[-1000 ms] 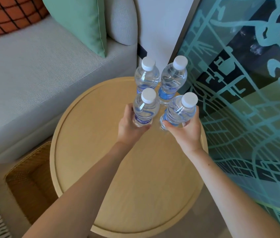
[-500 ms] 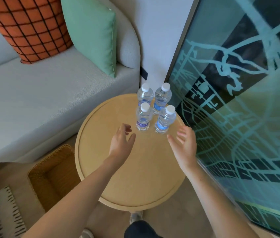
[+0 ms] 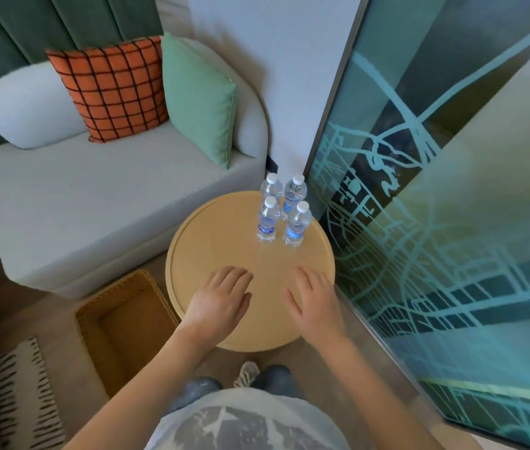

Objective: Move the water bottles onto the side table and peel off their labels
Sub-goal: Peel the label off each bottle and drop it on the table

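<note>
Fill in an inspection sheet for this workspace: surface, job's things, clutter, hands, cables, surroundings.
Surface: round wooden side table, beside the sofa.
Job's things: four water bottles upright in a cluster at the table's far edge, caps on; blue labels show on the front two.
Clutter: wicker basket on the floor left of the table.
Hands: left hand and right hand open over the table's near half, holding nothing, apart from the bottles.
Cables: nothing seen.
Surroundings: grey sofa with orange checked cushion and green cushion; patterned glass panel on the right; striped rug.
</note>
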The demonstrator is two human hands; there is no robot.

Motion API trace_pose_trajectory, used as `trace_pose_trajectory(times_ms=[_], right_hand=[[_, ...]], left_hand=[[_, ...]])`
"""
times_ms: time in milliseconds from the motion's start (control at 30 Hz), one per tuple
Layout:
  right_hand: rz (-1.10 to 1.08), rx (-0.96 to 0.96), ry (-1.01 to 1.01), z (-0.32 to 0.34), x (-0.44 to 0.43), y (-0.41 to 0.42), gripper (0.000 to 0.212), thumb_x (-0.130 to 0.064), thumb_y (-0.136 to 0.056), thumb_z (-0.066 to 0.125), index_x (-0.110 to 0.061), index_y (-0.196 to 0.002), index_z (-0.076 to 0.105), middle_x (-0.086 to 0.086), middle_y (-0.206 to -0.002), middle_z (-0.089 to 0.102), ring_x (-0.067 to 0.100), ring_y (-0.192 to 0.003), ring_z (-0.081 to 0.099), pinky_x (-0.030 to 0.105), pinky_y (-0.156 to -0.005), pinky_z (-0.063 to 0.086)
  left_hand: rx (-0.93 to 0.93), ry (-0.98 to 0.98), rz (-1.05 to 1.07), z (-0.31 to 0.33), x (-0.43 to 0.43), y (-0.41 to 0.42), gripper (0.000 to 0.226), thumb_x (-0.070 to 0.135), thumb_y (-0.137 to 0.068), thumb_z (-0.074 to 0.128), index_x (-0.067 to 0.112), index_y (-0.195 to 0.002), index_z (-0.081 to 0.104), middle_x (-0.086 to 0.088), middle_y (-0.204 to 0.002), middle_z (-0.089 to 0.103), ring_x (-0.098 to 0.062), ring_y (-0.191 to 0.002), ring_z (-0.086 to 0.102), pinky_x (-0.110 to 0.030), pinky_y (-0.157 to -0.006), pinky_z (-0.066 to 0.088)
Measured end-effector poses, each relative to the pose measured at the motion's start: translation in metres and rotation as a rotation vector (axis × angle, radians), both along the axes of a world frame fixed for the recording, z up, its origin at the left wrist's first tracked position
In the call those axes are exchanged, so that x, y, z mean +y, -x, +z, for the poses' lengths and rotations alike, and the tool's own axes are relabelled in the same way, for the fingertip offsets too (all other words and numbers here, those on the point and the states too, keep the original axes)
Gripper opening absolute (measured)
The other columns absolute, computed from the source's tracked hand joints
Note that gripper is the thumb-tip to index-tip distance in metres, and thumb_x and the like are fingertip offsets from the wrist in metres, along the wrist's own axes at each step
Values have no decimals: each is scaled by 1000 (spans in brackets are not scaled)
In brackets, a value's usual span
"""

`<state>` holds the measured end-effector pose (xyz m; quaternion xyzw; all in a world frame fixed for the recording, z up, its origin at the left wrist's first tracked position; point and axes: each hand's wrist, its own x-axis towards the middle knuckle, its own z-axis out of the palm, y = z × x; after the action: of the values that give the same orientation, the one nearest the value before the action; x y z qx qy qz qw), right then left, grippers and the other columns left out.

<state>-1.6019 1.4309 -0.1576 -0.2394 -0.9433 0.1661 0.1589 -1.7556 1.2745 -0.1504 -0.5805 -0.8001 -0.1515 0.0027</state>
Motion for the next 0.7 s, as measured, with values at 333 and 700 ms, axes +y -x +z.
trace_pose_trajectory(times_ms=[333, 700], right_hand=[[8, -154, 88, -19, -20, -46, 42, -26, -99, 59, -1, -133, 59, 15, -126, 65, 33, -117, 59, 43, -102, 46], [-102, -72, 87, 10, -8, -41, 35, -19, -95, 66, 1, -123, 62, 16, -116, 66, 35, -107, 61, 48, -91, 52]], left_hand=[[-121, 287, 170, -34, -50, -9, 55, 49, -102, 37, 21, -149, 40, 1, -150, 47, -21, -140, 40, -36, -116, 30], [-178, 84, 166, 6, -27, -13, 39, 36, -100, 51, 14, -130, 60, -2, -128, 64, -22, -120, 57, -38, -97, 50]])
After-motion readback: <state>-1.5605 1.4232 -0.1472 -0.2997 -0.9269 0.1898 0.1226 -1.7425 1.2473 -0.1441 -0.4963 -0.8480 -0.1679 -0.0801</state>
